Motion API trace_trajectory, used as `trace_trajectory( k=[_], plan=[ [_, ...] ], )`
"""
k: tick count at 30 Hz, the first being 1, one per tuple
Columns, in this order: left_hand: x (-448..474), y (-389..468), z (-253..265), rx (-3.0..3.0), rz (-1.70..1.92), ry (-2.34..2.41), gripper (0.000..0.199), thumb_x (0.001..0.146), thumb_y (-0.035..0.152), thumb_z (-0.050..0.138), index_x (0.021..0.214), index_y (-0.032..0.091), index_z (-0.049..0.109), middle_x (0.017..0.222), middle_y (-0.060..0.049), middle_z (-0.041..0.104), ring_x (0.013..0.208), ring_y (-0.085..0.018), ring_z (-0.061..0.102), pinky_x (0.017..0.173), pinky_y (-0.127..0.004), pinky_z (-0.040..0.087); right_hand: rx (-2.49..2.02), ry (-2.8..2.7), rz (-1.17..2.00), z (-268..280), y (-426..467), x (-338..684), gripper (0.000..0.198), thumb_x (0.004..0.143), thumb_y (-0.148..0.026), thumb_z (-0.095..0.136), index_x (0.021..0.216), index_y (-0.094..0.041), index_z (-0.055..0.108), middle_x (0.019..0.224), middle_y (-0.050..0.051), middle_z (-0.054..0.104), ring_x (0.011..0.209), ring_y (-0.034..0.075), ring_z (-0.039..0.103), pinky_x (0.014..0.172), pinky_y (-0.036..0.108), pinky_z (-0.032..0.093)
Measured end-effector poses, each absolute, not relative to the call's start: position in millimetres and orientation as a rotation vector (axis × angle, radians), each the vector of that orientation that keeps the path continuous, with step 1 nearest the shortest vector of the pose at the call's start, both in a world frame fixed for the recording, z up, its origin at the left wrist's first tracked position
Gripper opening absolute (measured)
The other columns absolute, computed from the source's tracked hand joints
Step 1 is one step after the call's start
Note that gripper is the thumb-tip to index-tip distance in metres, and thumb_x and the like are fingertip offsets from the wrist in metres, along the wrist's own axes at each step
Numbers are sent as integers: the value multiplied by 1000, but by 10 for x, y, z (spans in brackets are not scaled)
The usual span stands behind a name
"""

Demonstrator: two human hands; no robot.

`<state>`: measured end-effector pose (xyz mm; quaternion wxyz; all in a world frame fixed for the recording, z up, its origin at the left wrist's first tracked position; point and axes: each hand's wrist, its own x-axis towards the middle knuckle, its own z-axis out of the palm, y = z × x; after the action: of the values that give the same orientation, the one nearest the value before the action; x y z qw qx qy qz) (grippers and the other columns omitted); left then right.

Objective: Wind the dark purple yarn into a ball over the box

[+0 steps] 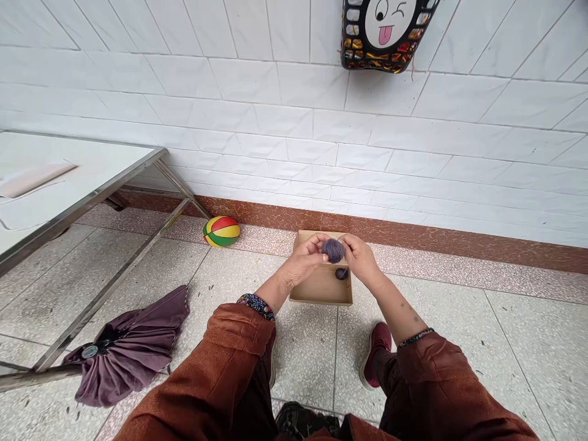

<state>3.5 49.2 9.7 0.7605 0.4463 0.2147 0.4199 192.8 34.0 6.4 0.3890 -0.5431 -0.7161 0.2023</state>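
Observation:
A dark purple-grey ball of yarn (pixel 333 250) is held up in front of me, above an open cardboard box (pixel 316 288) on the floor. My left hand (pixel 307 260) grips the ball from its left side, thumb below and fingers on top. At the ball's right edge, my right hand (pixel 361 260) has its fingers pinched together against the yarn; whether they hold a loose strand is too small to tell. Inside the box, near its right wall, lies a smaller dark ball of yarn (pixel 341 274). My hands partly hide the back of the box.
A red, yellow and green ball (pixel 222 231) lies on the floor by the tiled wall. To the left stands a metal-framed table (pixel 82 165), with a folded purple cloth item (pixel 138 349) by its leg. A black basket (pixel 386 37) hangs high on the wall. My shoes flank the box's near side.

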Motion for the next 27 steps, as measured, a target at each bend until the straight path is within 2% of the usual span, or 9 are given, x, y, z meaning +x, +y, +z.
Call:
trace_trajectory(
  k=[6,8,12,19,23,27],
  plan=[
    [-39,651,127,751,1166,564,43,68,26,84,104,23,61,109,-3,67,99,-17,63,97,-39,49,-1437,-2080,594,-66,215,1704,22,103,-30,39,94,-22,57,86,4,65,79,20,60,71,29,43],
    [-103,732,107,710,1222,628,44,68,24,83,103,23,57,109,-2,66,99,-18,65,96,-42,52,-1354,-2203,644,-16,154,1654,20,104,-29,40,96,-22,58,87,4,65,77,19,59,70,28,43],
    [-168,816,41,788,1320,801,48,64,23,84,102,22,55,106,-1,64,94,-15,64,87,-37,55,-1159,-2276,670,197,86,1649,20,104,-30,44,94,-22,59,88,3,66,78,18,59,72,28,43],
    [-51,622,21,1167,1013,709,44,65,18,85,101,17,60,101,-3,66,92,-13,62,89,-31,48,-1124,-1863,556,433,206,1865,20,100,-32,51,88,-22,63,82,3,66,76,17,60,73,29,45],
    [13,482,95,1077,857,504,44,67,21,87,105,18,64,99,-4,67,90,-14,61,86,-29,47,-1278,-1644,524,294,314,1955,22,98,-35,53,83,-22,61,80,2,64,73,17,58,70,28,44],
    [49,442,179,882,934,420,46,68,24,87,108,19,65,101,-4,67,89,-13,62,81,-26,47,-1334,-1669,552,87,352,1917,23,98,-35,50,84,-22,61,80,2,65,74,18,58,70,29,44]
  ],
)
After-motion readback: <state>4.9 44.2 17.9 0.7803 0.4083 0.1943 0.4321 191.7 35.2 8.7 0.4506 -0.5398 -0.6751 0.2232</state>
